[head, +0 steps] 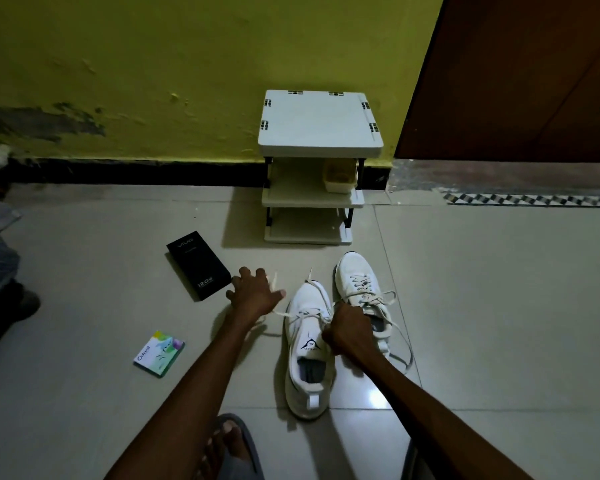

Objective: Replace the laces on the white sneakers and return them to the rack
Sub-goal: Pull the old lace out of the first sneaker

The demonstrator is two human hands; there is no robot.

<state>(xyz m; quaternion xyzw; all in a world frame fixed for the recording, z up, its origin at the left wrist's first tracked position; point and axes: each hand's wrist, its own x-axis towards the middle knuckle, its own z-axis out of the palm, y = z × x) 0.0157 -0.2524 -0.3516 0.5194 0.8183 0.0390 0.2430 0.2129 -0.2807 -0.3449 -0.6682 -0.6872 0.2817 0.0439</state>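
Two white sneakers lie on the tiled floor in front of a small white rack (319, 133). The near sneaker (307, 393) is partly laced, and its loose lace (293, 315) trails off to the left. My right hand (347, 332) is a fist shut on that lace over the sneaker's tongue. My left hand (255, 294) rests to the left of the sneaker with its fingers spread, and the lace runs under it, one end sticking out past the fingers. The far sneaker (355, 268) is laced, its loose ends lying on the floor to the right.
A black phone box (198, 265) and a small Odonil packet (159, 353) lie on the floor to the left. A pale container (340, 176) sits on the rack's middle shelf. My foot in a slipper (229, 445) is at the bottom. A brown door (516, 81) stands right of the rack.
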